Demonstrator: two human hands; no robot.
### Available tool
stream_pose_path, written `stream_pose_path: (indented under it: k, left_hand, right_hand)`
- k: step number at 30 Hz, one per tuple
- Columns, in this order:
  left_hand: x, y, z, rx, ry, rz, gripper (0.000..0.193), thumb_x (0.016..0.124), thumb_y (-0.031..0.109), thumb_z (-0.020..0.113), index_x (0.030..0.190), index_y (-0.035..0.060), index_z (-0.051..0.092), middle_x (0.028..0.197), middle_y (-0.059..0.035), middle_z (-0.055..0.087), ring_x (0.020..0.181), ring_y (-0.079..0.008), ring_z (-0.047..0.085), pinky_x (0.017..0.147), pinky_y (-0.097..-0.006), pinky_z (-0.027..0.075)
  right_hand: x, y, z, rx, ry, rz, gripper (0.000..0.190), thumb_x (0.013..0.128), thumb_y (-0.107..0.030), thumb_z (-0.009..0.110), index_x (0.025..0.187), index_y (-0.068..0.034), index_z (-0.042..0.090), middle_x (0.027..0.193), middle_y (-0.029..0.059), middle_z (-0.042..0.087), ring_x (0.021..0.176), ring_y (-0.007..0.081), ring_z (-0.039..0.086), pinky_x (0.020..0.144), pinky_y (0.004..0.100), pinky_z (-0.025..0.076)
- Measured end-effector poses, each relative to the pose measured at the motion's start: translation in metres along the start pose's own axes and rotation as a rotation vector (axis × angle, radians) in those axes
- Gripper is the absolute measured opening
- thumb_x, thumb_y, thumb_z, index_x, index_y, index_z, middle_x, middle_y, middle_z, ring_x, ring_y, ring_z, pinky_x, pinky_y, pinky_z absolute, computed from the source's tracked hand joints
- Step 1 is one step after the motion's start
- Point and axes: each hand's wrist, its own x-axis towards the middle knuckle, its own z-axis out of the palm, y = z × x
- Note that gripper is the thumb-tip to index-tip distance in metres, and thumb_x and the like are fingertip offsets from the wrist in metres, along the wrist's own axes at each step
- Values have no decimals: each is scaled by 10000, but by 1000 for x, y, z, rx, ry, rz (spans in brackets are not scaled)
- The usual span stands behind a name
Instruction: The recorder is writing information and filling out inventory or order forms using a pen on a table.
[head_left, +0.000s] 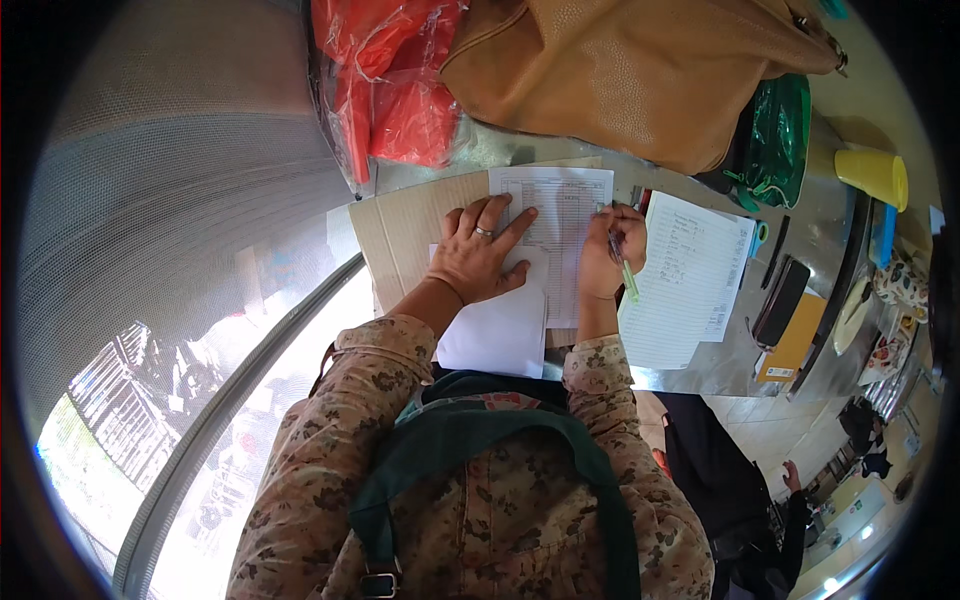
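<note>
A printed ruled form (562, 195) lies on a sheet of corrugated cardboard (405, 217). My left hand (484, 244) rests on it with fingers spread, a ring on one finger, pressing on the form and on a blank white sheet (491, 337) that overlaps it. In my right hand (615, 251) is a pen with a light green end (630, 283), its tip hidden near the form's upper right edge. Right of that hand lies a lined notebook sheet with handwriting (671, 300), partly over another sheet.
A tan leather bag (615, 75) and red plastic bags (412, 112) stand at the back. To the right are a green pouch (780, 142), a yellow cup (870, 176), scissors (761, 234), a dark case (782, 300) and a brown envelope (795, 337). Another person's hand (791, 476) shows lower right.
</note>
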Motion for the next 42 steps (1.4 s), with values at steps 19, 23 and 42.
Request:
stream_pose_path:
  k: [19, 23, 42]
  left_hand:
    - [1, 2, -2, 11, -18, -8, 760, 713, 442, 706, 1409, 272, 451, 1378, -109, 356, 1255, -325, 363, 1020, -503, 319]
    - [0, 1, -1, 12, -3, -7, 770, 699, 435, 717, 1406, 273, 458, 1377, -107, 360, 1255, -323, 365, 1017, -503, 323]
    - [2, 1, -1, -11, 8, -6, 779, 686, 443, 727, 1402, 284, 464, 1381, -97, 369, 1259, -312, 370, 1014, -494, 325]
  right_hand:
    - [6, 5, -6, 111, -90, -47, 147, 905, -4, 617, 885, -7, 471, 956, 108, 562, 797, 145, 559, 698, 256, 492]
    - [7, -2, -7, -30, -80, -196, 151, 893, 18, 623, 890, -9, 474, 939, 96, 545, 796, 139, 537, 704, 260, 494]
    - [-13, -6, 4, 111, -100, -110, 195, 846, 31, 691, 855, -10, 501, 984, 106, 611, 793, 153, 593, 687, 264, 509]
